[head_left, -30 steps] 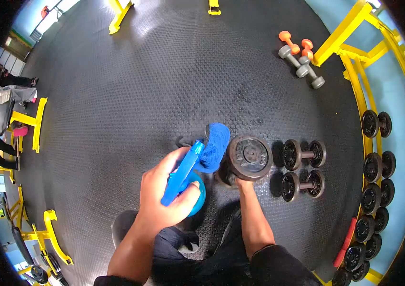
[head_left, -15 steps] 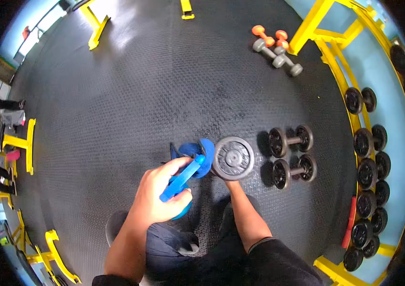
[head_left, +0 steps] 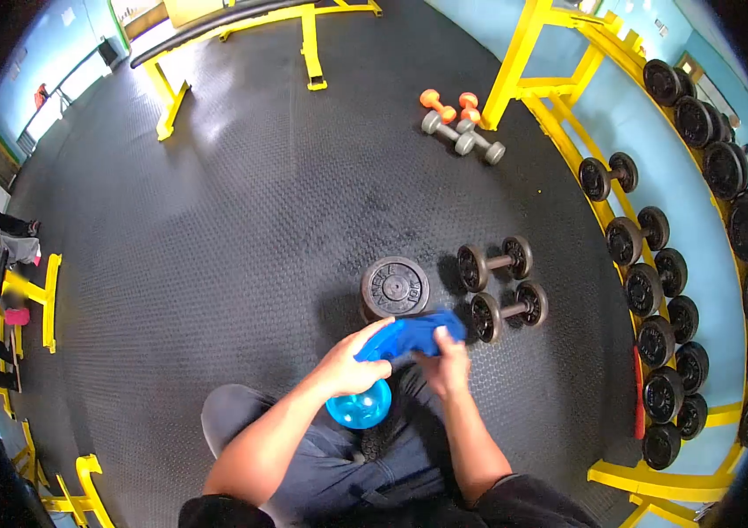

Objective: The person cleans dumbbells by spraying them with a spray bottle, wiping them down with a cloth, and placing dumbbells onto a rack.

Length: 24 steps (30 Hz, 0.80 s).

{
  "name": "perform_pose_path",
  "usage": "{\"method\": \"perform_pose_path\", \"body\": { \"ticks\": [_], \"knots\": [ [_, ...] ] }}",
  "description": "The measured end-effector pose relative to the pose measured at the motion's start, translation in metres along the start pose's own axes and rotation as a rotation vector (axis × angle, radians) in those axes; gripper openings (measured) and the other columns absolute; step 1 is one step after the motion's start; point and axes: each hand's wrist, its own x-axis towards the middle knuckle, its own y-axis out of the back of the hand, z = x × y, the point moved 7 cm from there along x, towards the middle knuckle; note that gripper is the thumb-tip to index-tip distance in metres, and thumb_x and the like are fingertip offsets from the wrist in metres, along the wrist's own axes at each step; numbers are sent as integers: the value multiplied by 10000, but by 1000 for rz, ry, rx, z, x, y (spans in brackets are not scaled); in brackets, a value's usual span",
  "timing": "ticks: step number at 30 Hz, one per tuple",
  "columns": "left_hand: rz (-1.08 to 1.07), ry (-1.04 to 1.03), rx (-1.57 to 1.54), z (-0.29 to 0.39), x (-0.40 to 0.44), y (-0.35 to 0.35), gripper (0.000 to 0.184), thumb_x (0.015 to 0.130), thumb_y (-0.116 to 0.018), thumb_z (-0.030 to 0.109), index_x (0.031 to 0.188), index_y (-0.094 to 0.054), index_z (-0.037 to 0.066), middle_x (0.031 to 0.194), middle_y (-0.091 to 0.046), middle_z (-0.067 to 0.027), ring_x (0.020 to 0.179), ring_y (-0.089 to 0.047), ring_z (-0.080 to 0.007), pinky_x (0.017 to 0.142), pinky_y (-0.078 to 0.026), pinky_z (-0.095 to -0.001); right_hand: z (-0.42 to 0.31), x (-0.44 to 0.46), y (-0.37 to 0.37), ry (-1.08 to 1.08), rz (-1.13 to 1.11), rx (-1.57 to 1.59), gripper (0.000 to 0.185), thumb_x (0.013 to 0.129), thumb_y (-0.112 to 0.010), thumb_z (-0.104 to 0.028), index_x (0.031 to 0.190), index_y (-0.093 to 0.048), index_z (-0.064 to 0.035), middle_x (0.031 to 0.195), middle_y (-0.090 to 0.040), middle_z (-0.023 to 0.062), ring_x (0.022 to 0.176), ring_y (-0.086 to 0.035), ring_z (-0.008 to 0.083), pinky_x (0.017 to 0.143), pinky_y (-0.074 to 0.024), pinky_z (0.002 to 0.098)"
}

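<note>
My left hand [head_left: 352,363] is closed around the neck of a spray bottle with a blue head and a clear blue body [head_left: 361,407], held above my lap. A crumpled dark blue cloth [head_left: 434,334] is pinched in my right hand [head_left: 447,368], up against the bottle's head. Just beyond both hands, a dark dumbbell [head_left: 396,286] appears to stand on end on the floor, its round plate facing up. The cloth is close to its near edge in view, and I cannot tell whether they touch.
Two dark dumbbells [head_left: 509,312] lie to the right. Orange dumbbells [head_left: 438,106] and grey dumbbells [head_left: 481,143] sit farther off by a yellow rack [head_left: 514,70]. Several dumbbells and plates line the rack on the right. A yellow-framed bench [head_left: 224,22] stands at the back.
My right hand has left the dumbbell and now holds the cloth, to the right of the bottle. The bottle has moved slightly right and lower. The view has tilted up.
</note>
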Motion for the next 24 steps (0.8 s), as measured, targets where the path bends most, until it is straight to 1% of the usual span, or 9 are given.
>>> {"method": "perform_pose_path", "body": {
  "ticks": [3, 6, 8, 10, 14, 16, 20, 22, 24],
  "knots": [
    [-4, 117, 36, -22, 7, -14, 411, 724, -604, 10, 1133, -572, 45, 888, -633, -44, 781, -601, -146, 710, -488, -295, -54, -10, 63, 180, 190, 61, 373, 824, -656, -227, 1171, -553, -138, 1129, -603, 38, 1054, -574, 242, 879, -461, 512],
    [2, 180, 157, -42, 16, -16, 290, 734, -604, 49, 1023, -580, 47, 861, -626, -48, 809, -603, -161, 704, -478, -303, -110, -38, 71, 369, 20, -39, 551, 811, -660, -225, 1309, -468, -86, 1203, -571, 68, 1085, -567, 248, 970, -425, 443],
    [67, 237, 391, -36, 15, -6, 270, 748, -616, 216, 963, -597, 55, 961, -650, -163, 959, -618, -334, 816, -467, -419, -134, -61, 52, 427, -48, -39, 544, 820, -658, -226, 1305, -467, -69, 1208, -569, 67, 1092, -562, 239, 986, -410, 417],
    [115, 239, 386, -31, 16, -4, 262, 762, -610, 233, 950, -594, 51, 969, -646, -175, 982, -607, -351, 824, -463, -434, -155, -79, 27, 476, -140, -157, 524, 831, -652, -241, 1288, -480, -51, 1194, -579, 66, 1102, -553, 225, 1000, -391, 410],
    [53, 241, 409, -11, 18, -3, 287, 758, -614, 223, 990, -593, 56, 1015, -642, -170, 1002, -605, -342, 847, -463, -422, -182, -79, -7, 519, -204, -604, 447, 796, -706, -155, 1192, -538, -33, 1042, -613, 13, 942, -571, 130, 874, -439, 292],
    [-1, 279, 430, -10, 20, -2, 307, 754, -618, 216, 1017, -591, 59, 1037, -641, -165, 1012, -605, -337, 856, -463, -416, -186, -70, -35, 454, -143, -568, 436, 764, -723, -76, 1160, -549, -26, 982, -609, -7, 883, -564, 103, 822, -443, 262],
    [70, 72, 291, 3, 25, 5, 476, 729, -638, 198, 1184, -560, 83, 1128, -610, -164, 1083, -584, -306, 916, -446, -394, -186, -56, -61, 450, -248, -686, 556, 732, -708, -44, 1244, -493, -14, 1049, -616, 44, 945, -588, 155, 870, -456, 317],
    [12, -37, 251, 16, 27, 4, 510, 694, -643, 119, 1195, -573, 58, 1146, -608, -119, 1142, -552, -249, 965, -428, -347, -181, -51, -74, 278, -500, -279, 634, 724, -674, -63, 1311, -441, -1, 1120, -615, 106, 1020, -597, 223, 942, -435, 362],
    [73, -244, 217, 16, 30, 11, 556, 678, -649, 124, 1223, -564, 51, 1227, -578, -112, 1211, -500, -257, 1047, -350, -386, -186, -48, -88, 201, -608, -201, 658, 723, -639, -79, 1335, -418, 18, 1157, -609, 148, 1073, -587, 272, 998, -400, 391]
  ]
}}
